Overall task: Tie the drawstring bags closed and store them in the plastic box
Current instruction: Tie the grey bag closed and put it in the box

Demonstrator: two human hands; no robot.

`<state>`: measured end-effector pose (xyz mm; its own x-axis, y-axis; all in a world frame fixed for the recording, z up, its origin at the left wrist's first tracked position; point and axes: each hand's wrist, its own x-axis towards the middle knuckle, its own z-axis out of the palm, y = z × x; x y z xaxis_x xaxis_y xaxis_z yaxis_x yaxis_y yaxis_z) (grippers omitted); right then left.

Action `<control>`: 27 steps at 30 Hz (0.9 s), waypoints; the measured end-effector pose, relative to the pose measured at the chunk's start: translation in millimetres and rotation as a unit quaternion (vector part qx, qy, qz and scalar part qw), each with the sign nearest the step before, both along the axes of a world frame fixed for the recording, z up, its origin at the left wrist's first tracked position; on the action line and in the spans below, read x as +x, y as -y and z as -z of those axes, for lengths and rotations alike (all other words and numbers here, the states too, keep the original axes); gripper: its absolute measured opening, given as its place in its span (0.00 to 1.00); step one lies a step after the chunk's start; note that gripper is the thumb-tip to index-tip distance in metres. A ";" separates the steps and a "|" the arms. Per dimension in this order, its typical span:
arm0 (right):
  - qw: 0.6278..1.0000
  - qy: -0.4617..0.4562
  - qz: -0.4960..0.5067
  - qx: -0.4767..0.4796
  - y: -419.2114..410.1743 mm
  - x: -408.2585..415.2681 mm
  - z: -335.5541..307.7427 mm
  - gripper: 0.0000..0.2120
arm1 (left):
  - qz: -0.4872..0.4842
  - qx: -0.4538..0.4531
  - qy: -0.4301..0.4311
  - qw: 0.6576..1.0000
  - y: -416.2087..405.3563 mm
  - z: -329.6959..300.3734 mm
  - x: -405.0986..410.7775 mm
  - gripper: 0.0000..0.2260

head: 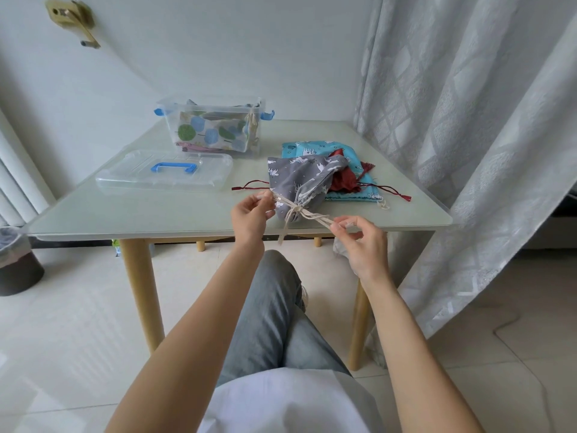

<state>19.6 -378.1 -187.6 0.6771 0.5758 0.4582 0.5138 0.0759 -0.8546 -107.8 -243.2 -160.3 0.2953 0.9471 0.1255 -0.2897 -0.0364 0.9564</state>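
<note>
Two bare forearms reach forward from a seated person, one denim-clad knee raised between them. The left hand pinches with thumb and fingertips, knuckles up. The right hand, held slightly lower and nearer the body, pinches likewise, its remaining fingers loosely curled, wrist bent.

curtain right of table | dark bin on floor, left | brass hook on wall
</note>
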 end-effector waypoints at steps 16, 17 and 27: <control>0.934 0.310 -0.114 -0.139 -53.8 44.8 -39.4 0.19 | 0.172 0.271 -0.210 0.924 -57.5 -26.3 38.9 0.05; 0.931 0.336 -0.082 -0.121 -62.7 50.0 -44.9 0.15 | 0.174 0.271 -0.207 0.924 -63.7 -29.0 41.4 0.05; 0.932 0.186 0.018 -0.312 -157.9 144.5 -85.4 0.18 | 0.177 0.264 -0.403 0.858 -158.1 -42.1 83.9 0.32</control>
<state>164.1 -220.2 -102.2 0.5624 0.7888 0.2480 0.7755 -0.3991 -0.4892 -23.9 -85.1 -118.2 0.7455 0.6539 0.1291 0.3759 -0.5724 0.7288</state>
